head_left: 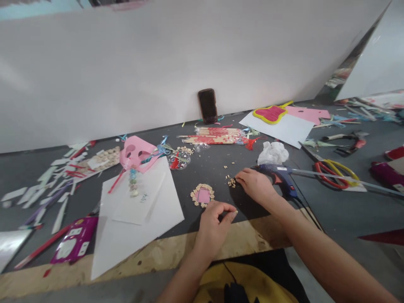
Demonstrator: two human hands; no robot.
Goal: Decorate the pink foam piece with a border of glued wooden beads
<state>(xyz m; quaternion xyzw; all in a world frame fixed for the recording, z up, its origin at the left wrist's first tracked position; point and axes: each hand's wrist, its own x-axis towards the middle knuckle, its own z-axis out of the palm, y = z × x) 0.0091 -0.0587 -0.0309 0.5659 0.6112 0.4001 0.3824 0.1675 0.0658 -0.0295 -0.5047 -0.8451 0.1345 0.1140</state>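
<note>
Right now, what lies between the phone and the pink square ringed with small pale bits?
In the head view, a bundle of red-and-beige sticks lies between the phone and the pink square.

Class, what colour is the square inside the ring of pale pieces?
The square is pink, seen in the head view.

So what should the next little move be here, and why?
Probably the right hand's grip should take one of the loose pale pieces: it sits right beside them, while the left hand's grip pinches a single pale bit near the pale-bordered pink square.
</note>
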